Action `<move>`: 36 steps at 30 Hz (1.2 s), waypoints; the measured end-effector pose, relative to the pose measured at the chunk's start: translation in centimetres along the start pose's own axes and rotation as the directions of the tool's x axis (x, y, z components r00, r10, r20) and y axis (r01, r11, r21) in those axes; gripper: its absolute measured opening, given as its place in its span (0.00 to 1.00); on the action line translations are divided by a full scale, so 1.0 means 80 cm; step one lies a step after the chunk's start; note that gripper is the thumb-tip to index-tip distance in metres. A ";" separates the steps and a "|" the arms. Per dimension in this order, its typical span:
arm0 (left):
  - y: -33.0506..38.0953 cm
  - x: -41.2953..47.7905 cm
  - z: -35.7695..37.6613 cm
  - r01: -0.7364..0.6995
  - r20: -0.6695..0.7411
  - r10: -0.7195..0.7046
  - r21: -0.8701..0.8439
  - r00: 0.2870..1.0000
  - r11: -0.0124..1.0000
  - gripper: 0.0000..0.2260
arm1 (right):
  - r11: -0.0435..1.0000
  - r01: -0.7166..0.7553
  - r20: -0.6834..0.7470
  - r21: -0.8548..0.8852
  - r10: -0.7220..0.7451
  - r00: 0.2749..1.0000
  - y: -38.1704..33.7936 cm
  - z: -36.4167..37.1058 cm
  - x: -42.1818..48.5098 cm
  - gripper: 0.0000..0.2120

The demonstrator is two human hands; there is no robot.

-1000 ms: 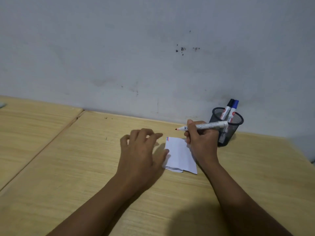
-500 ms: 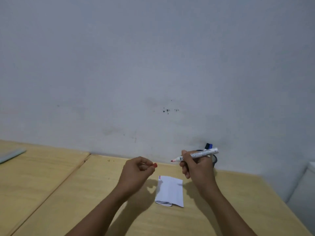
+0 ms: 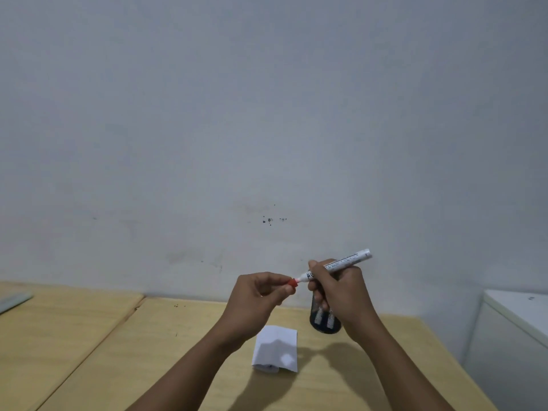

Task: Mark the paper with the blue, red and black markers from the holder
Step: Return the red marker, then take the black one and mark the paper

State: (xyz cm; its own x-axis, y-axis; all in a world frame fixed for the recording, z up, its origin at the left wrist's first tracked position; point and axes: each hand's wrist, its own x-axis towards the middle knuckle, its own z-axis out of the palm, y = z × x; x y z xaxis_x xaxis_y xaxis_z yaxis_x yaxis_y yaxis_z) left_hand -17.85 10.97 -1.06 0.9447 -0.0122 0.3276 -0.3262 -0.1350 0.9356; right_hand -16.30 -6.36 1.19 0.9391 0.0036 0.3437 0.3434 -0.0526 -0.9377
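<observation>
My right hand [image 3: 341, 289] grips a white marker [image 3: 344, 264] held above the table, its tip pointing left. My left hand [image 3: 261, 295] pinches the small red cap [image 3: 293, 282], which sits right at the marker's tip. Below the hands a folded white paper [image 3: 277, 348] lies on the wooden table [image 3: 178, 351]. The black mesh holder [image 3: 324, 320] stands behind my right hand, mostly hidden; pale marker barrels show through its mesh.
A grey-white wall [image 3: 267, 114] rises straight behind the table. A seam [image 3: 130, 310] separates a second tabletop on the left, where a flat pale object [image 3: 14, 301] lies at the edge. A white cabinet [image 3: 516, 336] stands on the right.
The view has tilted up. My left hand picked the red cap off the table and brought it to the marker's tip. My right hand has lifted the marker off the paper.
</observation>
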 end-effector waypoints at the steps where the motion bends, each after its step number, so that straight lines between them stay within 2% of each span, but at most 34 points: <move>1: 0.003 0.000 0.004 -0.003 -0.001 0.003 0.002 1.000 1.000 0.05 | 1.000 0.006 0.002 0.000 -0.006 1.000 -0.001 -0.004 -0.001 0.15; 5: 0.013 0.003 0.014 -0.025 0.016 0.025 -0.009 1.000 1.000 0.05 | 0.999 0.040 0.009 -0.008 -0.040 0.999 -0.003 -0.013 -0.002 0.16; 7: 0.015 0.006 0.016 -0.084 0.031 0.083 0.002 0.996 0.997 0.04 | 0.999 0.030 0.007 0.025 -0.031 1.000 -0.004 -0.014 -0.002 0.17; 9: 0.011 0.011 0.018 -0.196 -0.034 0.203 0.145 0.979 0.970 0.04 | 0.998 -0.011 0.004 0.068 0.011 1.000 -0.002 -0.013 0.000 0.17; 11: 0.001 0.012 0.023 -0.297 -0.101 0.354 0.363 0.930 0.883 0.05 | 0.994 -0.080 0.007 0.081 0.080 0.997 0.001 -0.013 0.002 0.17; 13: -0.013 0.010 0.029 -0.377 -0.085 0.519 0.590 0.851 0.714 0.07 | 0.978 -0.187 0.045 0.097 0.183 0.982 0.008 -0.015 0.005 0.17; 15: -0.023 0.009 0.037 -0.416 -0.042 0.609 0.693 0.792 0.589 0.08 | 0.947 -0.298 0.079 0.119 0.290 0.954 0.015 -0.016 0.009 0.19; 16: -0.026 0.010 0.040 -0.416 -0.045 0.617 0.700 0.786 0.581 0.08 | 0.946 -0.314 0.049 0.080 0.311 0.949 0.020 -0.017 0.013 0.21; 17: -0.026 0.014 0.042 -0.401 -0.067 0.608 0.694 0.791 0.598 0.07 | 0.958 -0.285 -0.024 -0.016 0.285 0.958 0.026 -0.018 0.017 0.22; 18: -0.026 0.019 0.043 -0.380 -0.102 0.594 0.680 0.798 0.627 0.06 | 0.963 -0.213 -0.120 -0.163 0.195 0.973 0.032 -0.019 0.020 0.21; 19: -0.026 0.025 0.044 -0.364 -0.133 0.582 0.664 0.802 0.653 0.06 | 0.940 -0.107 -0.202 -0.323 0.042 0.978 0.038 -0.023 0.023 0.18; 20: -0.025 0.032 0.045 -0.362 -0.145 0.583 0.658 0.799 0.660 0.06 | 0.890 0.015 -0.210 -0.455 -0.124 0.970 0.044 -0.028 0.024 0.14; 22: -0.023 0.043 0.049 -0.406 -0.111 0.619 0.663 0.778 0.629 0.06 | 0.730 0.229 -0.038 -0.644 -0.329 0.944 0.055 -0.037 0.028 0.15; 24: -0.019 0.051 0.058 -0.481 -0.046 0.661 0.650 0.749 0.589 0.06 | 0.613 0.333 0.099 -0.717 -0.383 0.918 0.065 -0.045 0.036 0.16; 26: -0.016 0.060 0.069 -0.525 -0.026 0.648 0.562 0.761 0.639 0.07 | 0.625 0.359 0.070 -0.693 -0.438 0.896 0.068 -0.054 0.050 0.12; 28: -0.016 0.072 0.078 -0.494 -0.052 0.573 0.448 0.818 0.745 0.09 | 0.709 0.359 -0.015 -0.608 -0.462 0.887 0.073 -0.064 0.066 0.10; 30: -0.024 0.092 0.087 -0.430 -0.061 0.503 0.438 0.862 0.789 0.10 | 0.790 0.336 -0.100 -0.512 -0.444 0.890 0.079 -0.075 0.084 0.10; 32: -0.037 0.117 0.094 -0.345 -0.024 0.426 0.548 0.904 0.762 0.10 | 0.806 0.311 -0.127 -0.504 -0.425 0.896 0.086 -0.086 0.099 0.08; 34: -0.051 0.141 0.104 -0.270 0.050 0.319 0.668 0.946 0.693 0.11 | 0.809 0.259 -0.143 -0.528 -0.385 0.912 0.097 -0.093 0.110 0.06; 36: -0.063 0.161 0.118 -0.226 0.131 0.194 0.742 0.972 0.631 0.15 | 0.806 0.187 -0.169 -0.562 -0.333 0.928 0.109 -0.100 0.118 0.11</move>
State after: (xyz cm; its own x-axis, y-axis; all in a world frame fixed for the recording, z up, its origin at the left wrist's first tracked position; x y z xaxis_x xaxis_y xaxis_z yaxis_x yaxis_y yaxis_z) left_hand -3.69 2.11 -2.79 0.8593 -0.1677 0.4832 -0.3952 -0.8174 0.4191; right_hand -4.55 -14.75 -3.37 0.7545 -0.1475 0.6395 0.4439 -0.6032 -0.6627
